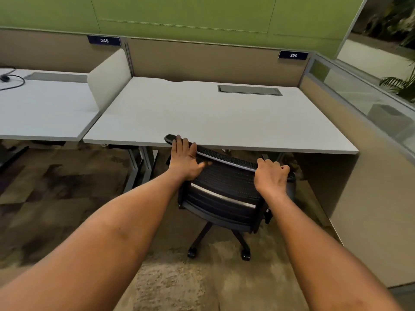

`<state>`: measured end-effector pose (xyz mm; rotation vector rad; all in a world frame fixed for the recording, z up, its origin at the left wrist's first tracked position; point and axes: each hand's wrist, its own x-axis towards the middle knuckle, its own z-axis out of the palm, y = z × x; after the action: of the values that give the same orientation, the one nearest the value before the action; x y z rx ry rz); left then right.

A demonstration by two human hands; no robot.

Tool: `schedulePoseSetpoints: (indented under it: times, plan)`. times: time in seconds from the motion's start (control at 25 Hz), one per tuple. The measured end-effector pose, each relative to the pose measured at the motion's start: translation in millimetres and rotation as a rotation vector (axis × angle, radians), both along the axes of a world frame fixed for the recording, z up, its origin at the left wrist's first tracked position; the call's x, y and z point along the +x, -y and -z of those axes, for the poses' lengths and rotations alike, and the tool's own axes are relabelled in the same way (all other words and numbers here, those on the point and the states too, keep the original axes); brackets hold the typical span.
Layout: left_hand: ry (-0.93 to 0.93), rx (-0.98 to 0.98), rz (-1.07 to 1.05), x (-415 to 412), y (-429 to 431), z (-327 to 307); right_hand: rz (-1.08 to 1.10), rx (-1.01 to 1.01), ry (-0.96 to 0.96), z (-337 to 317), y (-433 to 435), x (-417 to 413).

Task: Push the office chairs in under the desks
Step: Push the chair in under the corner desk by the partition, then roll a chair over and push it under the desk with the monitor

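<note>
Chair (224,182): backrest at the front edge of the worktop (213,117).
Left hand (186,161): fingers flat on the backrest.
Right hand (270,176): fingers curled over its top rail.
Handling: probably rolls lightly on its castors; push at the stiff rail.

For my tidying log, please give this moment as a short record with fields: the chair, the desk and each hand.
chair: black mesh office chair, backrest top at the desk's front edge, slightly askew
desk: white desk, number sign 250 on the panel behind
left hand: left hand rests flat on the backrest top, fingers straight
right hand: right hand grips the backrest top
floor: patterned carpet
</note>
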<state>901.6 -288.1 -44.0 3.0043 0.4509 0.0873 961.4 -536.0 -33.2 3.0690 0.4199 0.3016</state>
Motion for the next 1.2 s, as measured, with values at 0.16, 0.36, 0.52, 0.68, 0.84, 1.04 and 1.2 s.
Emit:
schedulePoseSetpoints:
  times: [0.16,0.36,0.52,0.68,0.84,1.04,1.2]
  plan:
    - [-0.086,-0.068,0.091,15.5,-13.8,-9.3,0.042,-0.003,-0.068,-8.1,-0.9,19.8]
    - [-0.078,-0.141,0.119,6.9,-13.7,-13.3,0.040,-0.015,-0.093,-6.2,-3.8,32.2]
    - [0.039,-0.204,0.106,-28.4,-5.0,-4.5,0.003,0.015,-0.082,-0.2,0.5,27.6]
    - [0.069,-0.253,0.058,-63.4,5.8,9.1,-0.167,0.232,0.142,25.7,-5.3,-14.0]
    - [0.003,-0.295,-0.029,-118.8,9.1,38.3,-0.295,0.357,0.204,51.6,-33.4,-77.5]
    - [-0.035,-0.427,-0.150,-207.6,15.3,72.2,-0.266,0.243,-0.029,78.7,-58.6,-134.7]
    - [-0.021,-0.481,-0.323,-304.5,5.5,100.8,-0.367,0.153,-0.143,105.9,-89.2,-209.4]
